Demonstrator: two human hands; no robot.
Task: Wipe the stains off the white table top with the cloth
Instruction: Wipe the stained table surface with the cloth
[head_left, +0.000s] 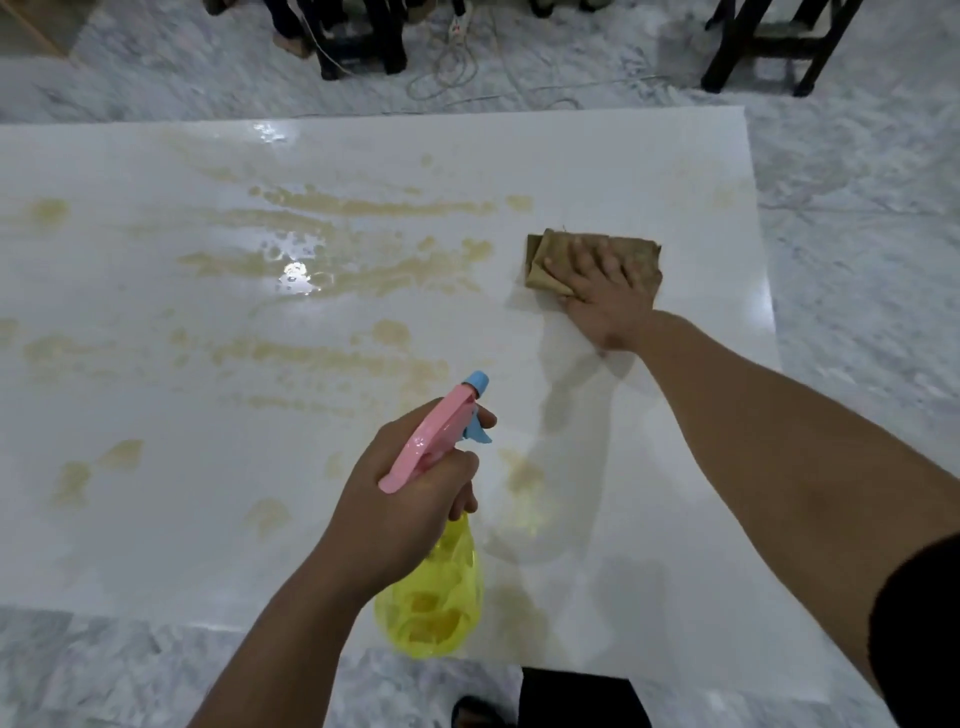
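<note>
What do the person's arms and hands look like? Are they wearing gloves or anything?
No gloves. The left hand and the right hand are bare, with no rings or watch showing. Both forearms are bare too. A dark short sleeve covers the right upper arm.

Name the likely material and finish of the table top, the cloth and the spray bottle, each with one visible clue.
Table top: probably glossy laminate or stone; it mirrors lamps.
Cloth: soft, matt brown fabric; it folds in layers under the right hand.
Spray bottle: shiny translucent yellow plastic with a pink head.
</note>
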